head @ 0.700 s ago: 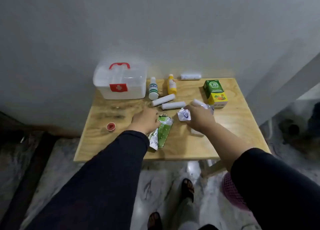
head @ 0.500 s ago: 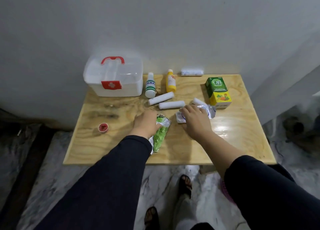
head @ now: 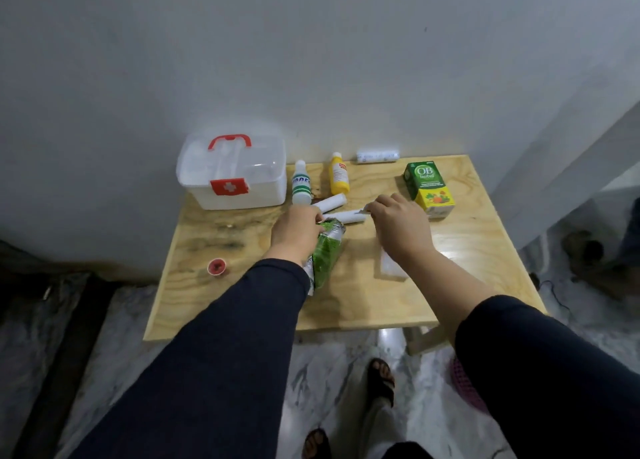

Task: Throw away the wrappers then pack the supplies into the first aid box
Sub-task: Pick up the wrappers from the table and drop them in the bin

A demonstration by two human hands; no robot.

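On the wooden table (head: 460,250), my left hand (head: 294,231) grips the top end of a green and silver wrapper (head: 325,254), which hangs down along my wrist. My right hand (head: 398,226) is curled over a crumpled white wrapper (head: 362,211); only its tip shows at my fingertips. Two white bandage rolls (head: 331,202) lie just beyond both hands. A flat white packet (head: 391,268) lies under my right forearm. The closed first aid box (head: 232,174), clear with a red handle, stands at the back left.
A white bottle with green stripes (head: 300,184) and a yellow bottle (head: 338,175) stand beside the box. A green and yellow carton (head: 428,189) is at the right, a white roll (head: 377,156) by the wall, a red cap (head: 217,267) at the left edge. A pink basket (head: 465,387) sits on the floor.
My right hand has closed over the crumpled white wrapper and shifted slightly away from me. My left hand has raised the top of the green wrapper. The flat white packet now shows.
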